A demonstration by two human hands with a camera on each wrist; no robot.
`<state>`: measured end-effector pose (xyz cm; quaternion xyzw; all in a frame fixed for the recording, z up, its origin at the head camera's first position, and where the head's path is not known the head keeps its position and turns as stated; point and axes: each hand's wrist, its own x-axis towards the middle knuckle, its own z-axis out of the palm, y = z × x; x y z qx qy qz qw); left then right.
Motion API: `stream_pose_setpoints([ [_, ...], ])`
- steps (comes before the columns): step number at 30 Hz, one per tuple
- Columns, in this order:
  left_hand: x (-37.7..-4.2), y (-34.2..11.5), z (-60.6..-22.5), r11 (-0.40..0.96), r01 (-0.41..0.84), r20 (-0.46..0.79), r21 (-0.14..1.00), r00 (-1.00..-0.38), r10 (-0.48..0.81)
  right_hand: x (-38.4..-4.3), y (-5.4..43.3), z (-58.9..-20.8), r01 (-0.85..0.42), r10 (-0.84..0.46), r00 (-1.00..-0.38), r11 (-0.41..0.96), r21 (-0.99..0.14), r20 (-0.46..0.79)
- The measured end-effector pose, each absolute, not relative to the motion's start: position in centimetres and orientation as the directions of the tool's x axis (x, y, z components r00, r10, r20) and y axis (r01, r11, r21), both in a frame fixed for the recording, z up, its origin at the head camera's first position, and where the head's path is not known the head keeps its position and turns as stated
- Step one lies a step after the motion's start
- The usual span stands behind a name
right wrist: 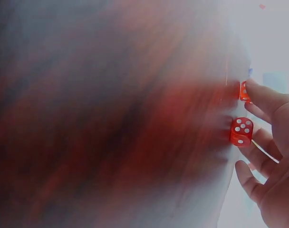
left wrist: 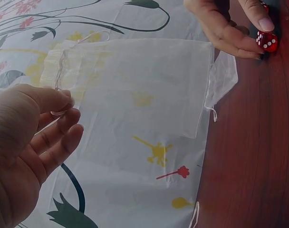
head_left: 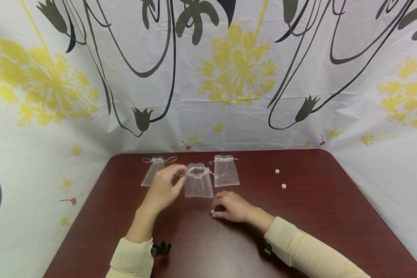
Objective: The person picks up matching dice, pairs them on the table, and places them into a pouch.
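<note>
My left hand [head_left: 166,185] pinches the top edge of a sheer white drawstring bag [head_left: 199,187], whose mouth gapes and which stands up from the table. In the left wrist view, my left thumb and index finger meet at the gathered cord of this bag [left wrist: 135,85]. Right of it, my right hand [head_left: 231,206] is low over the table, its thumb and fingers bent about a red die [head_left: 212,212] with white pips. The right wrist view shows two red dice at the fingers: an upper die [right wrist: 245,91] against a fingertip and a lower die [right wrist: 242,131] beside the other fingers.
Flat sheer bags lie on either side: one left bag [head_left: 154,173], partly behind my left hand, and one right bag [head_left: 226,172]. Two white dice, a far die [head_left: 277,171] and a nearer die [head_left: 283,186], sit at the right. A patterned cloth [head_left: 201,127] hangs around the dark red table [head_left: 316,216].
</note>
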<state>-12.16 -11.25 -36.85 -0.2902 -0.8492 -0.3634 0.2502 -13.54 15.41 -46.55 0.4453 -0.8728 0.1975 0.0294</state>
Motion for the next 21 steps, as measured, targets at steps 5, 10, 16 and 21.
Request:
stream_pose_setpoints([
  [5,-12.2,-11.2,-36.8,0.564,0.674,0.631,0.476,-0.709,0.315,-13.6,15.7,-46.4,-0.784,-0.752,-0.61,0.527,-0.328,0.25],
  [10,-12.3,-11.2,-36.9,0.568,0.675,0.631,0.471,-0.708,0.317,-13.5,16.3,-44.9,-0.768,-0.716,-0.631,0.519,-0.375,0.3],
  [16,-12.4,-11.1,-37.1,0.578,0.673,0.626,0.462,-0.709,0.325,-14.0,17.2,-42.8,-0.756,-0.673,-0.649,0.517,-0.402,0.354],
  [21,-12.3,-11.0,-37.2,0.58,0.673,0.624,0.459,-0.709,0.329,-14.7,17.9,-41.1,-0.755,-0.64,-0.653,0.506,-0.417,0.406],
])
